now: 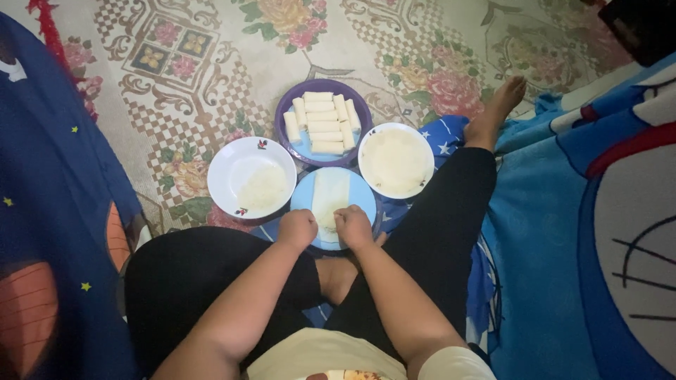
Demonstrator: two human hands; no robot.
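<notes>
A pale thin wrapper sheet (pixel 331 193) lies flat on a small blue plate (pixel 362 193) on the floor in front of me. My left hand (pixel 297 229) and my right hand (pixel 353 226) both rest on the sheet's near edge, fingers curled down on it, side by side. Behind the blue plate stands a purple plate (pixel 285 105) carrying several pale rolled sticks (pixel 324 121). What lies under my fingers is hidden.
A white bowl (pixel 236 165) with pale grated filling stands at the left, a white bowl (pixel 396 160) of whitish stuff at the right. My crossed legs in black frame the plates. Blue blankets lie at both sides on a flowered carpet.
</notes>
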